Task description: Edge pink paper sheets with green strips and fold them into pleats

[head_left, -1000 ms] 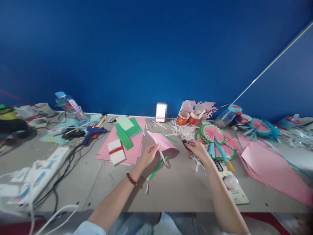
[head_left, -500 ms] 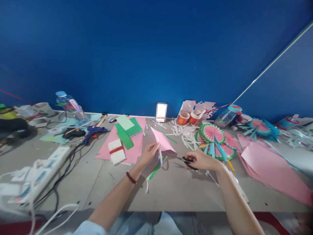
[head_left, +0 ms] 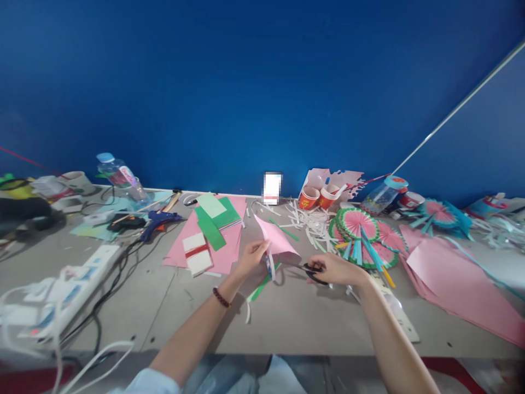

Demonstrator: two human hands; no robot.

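My left hand pinches the left edge of a curved sheet of pink paper, held above the table. A curled white strip with a blue pattern hangs below those fingers. In my right hand is a pair of black-handled scissors, its fingers wrapped round the loops. The blades point left toward the lower right corner of the pink sheet; whether they are open there I cannot tell. Under the hands lie a green paper strip and a curled white strip.
Left are pink sheets, green paper, a blue glue gun, a power strip and a bottle. Right are paper fans, white paper scraps, paper cups, a ruler and more pink sheets.
The scissors and my right hand have shifted slightly left, closer to the pink sheet. My left hand keeps its pinch on the paper. The whole view has moved slightly.
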